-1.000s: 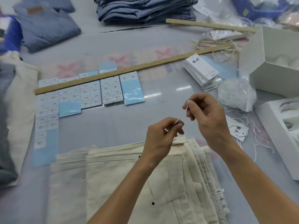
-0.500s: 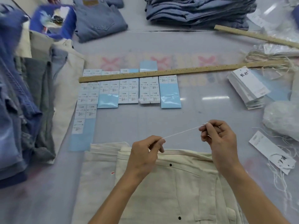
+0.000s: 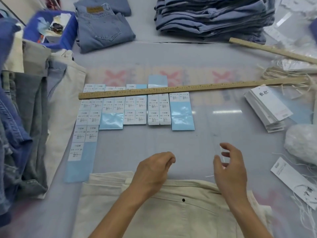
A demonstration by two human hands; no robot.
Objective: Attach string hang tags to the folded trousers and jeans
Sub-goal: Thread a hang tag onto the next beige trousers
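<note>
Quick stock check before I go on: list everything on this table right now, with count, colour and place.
cream trousers: a stack, near edge, under both forearms
sticker sheets: several, white on light blue, centre
wooden rulers: two, tan, one across the sheets, one far right
hang tag stack: one, white, right
loose hang tag: one, white, near right
folded jeans: blue, one pair and one stack, far side
blue bin: one, far left
left hand: fingers curled
right hand: fingers spread
</note>
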